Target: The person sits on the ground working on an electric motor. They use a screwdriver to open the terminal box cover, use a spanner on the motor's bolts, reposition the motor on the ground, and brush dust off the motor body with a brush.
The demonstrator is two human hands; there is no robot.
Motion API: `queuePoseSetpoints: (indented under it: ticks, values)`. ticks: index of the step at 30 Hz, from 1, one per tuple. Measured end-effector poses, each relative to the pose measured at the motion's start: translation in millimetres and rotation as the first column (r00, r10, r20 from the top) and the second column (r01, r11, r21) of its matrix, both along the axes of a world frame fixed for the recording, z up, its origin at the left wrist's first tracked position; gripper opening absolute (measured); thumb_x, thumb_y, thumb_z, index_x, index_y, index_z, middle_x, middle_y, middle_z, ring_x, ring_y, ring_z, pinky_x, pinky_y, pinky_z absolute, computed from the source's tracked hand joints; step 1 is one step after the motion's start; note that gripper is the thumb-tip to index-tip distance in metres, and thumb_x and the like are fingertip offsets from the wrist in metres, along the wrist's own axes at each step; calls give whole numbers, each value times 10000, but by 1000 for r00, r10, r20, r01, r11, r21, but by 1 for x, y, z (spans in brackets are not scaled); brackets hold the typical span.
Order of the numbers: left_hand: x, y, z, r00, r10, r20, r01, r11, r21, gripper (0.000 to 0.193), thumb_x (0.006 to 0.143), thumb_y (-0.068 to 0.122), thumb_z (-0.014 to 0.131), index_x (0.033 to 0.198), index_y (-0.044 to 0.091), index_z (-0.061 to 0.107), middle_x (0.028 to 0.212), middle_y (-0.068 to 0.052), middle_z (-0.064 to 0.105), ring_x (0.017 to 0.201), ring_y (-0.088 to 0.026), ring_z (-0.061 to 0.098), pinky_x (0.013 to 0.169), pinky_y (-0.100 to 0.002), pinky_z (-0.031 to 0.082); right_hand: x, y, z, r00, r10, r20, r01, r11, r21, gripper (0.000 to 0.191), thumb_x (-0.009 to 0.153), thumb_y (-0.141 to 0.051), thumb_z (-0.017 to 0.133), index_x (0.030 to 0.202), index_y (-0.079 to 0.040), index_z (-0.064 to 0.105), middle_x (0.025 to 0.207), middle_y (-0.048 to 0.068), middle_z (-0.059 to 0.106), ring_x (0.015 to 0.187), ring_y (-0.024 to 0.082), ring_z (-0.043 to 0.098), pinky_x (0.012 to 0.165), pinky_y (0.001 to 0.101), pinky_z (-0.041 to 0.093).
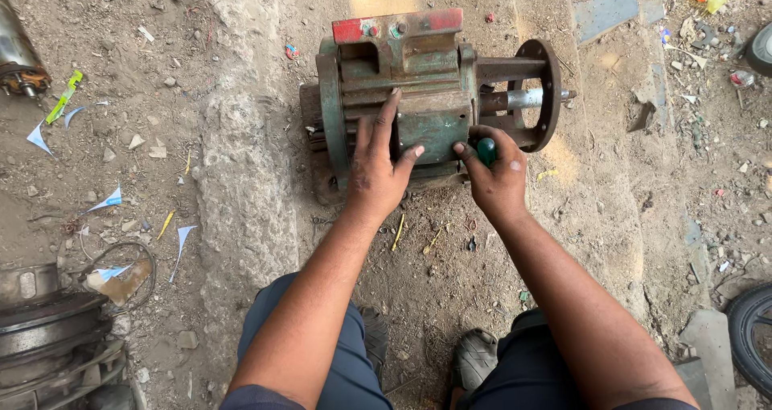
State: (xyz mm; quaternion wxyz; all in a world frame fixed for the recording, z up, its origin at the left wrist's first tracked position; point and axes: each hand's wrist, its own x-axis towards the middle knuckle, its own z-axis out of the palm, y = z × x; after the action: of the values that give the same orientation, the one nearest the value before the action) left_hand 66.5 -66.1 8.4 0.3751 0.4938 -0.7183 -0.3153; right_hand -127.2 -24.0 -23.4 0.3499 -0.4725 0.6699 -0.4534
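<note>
Dark blue trousered knees (338, 362) frame the dirt ground (450, 273). The left hand (378, 165) lies spread, fingers wide, on the worn green cast-iron electric motor (402, 80) resting on that ground; the right hand (497, 173) grips a green-handled tool (486, 150) beside its housing.

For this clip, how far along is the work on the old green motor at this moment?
Early, by the look of it. Done: the motor lies on the dirt ground with its shaft and end flange exposed. In hand: the left hand presses flat on the housing, while the right hand grips a green tool handle against its side. Left: the housing appears still assembled.
</note>
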Motion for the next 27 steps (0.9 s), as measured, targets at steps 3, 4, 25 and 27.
queuePoseSetpoints:
  ticks: [3, 4, 25, 27]
  values:
    - [2, 1, 4, 1000, -31, -8, 30, 998, -55, 975, 831, 84, 843, 1621, 228, 291, 1345, -186, 519, 1244, -380, 613, 1031, -476, 551, -6, 5, -6, 980, 14, -198, -38, 992, -117, 264, 944, -118, 799, 1163, -19, 690, 1031, 131, 719, 895, 225, 745, 740, 326, 618]
    - [3, 2, 5, 1000, -26, 1, 26, 998, -51, 981, 829, 90, 853, 1621, 229, 292, 1343, -183, 513, 1234, -374, 616, 1026, -472, 554, -9, 6, -5, 948, 12, -318, -73, 981, -182, 261, 944, -103, 821, 1157, -8, 703, 1039, 145, 724, 921, 247, 739, 775, 337, 615]
    - [-3, 0, 1, 999, -18, 33, 20, 998, -68, 849, 855, 84, 838, 1562, 240, 396, 1402, -148, 465, 1234, -317, 632, 1026, -413, 590, -7, 32, 65, 821, 25, -570, -287, 882, -374, 212, 965, -12, 747, 1155, -86, 689, 957, 106, 736, 859, 266, 755, 747, 367, 588]
    - [-2, 0, 0, 999, -22, 32, 24, 997, -77, 839, 859, 85, 838, 1559, 235, 400, 1397, -152, 468, 1230, -319, 632, 1022, -418, 587, -7, 31, 66, 813, 33, -581, -317, 862, -395, 215, 965, -12, 747, 1157, -79, 679, 973, 111, 740, 863, 270, 752, 753, 372, 587]
